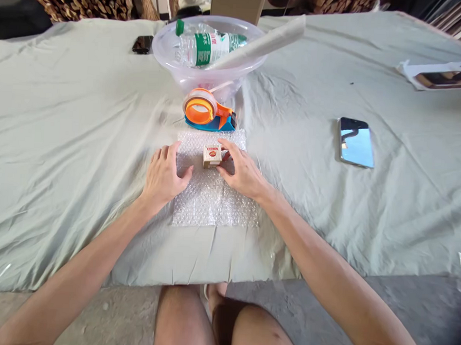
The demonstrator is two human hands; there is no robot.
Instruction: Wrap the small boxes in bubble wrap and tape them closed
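Observation:
A small cardboard box [211, 156] with red print on top sits upright on a sheet of bubble wrap [213, 200]. My right hand [240, 168] is at the box's right end, thumb at its front corner and forefinger at the back, closed lightly around it. To the left, my left hand [164, 171] rests by the sheet's left edge, thumb and fingers apart, holding nothing and apart from the box. Just beyond the sheet stands an orange and blue tape dispenser [208, 111] with a roll of clear tape.
Behind the dispenser, a translucent plastic basin [164, 61] holds a green-capped water bottle [212, 47] and a whitish roll [268, 40]. A phone [356, 142] lies at right, another phone [446, 79] on paper farther off. A small black object [142, 44] lies left of the basin. Wrinkled cloth [82, 123] covers the table.

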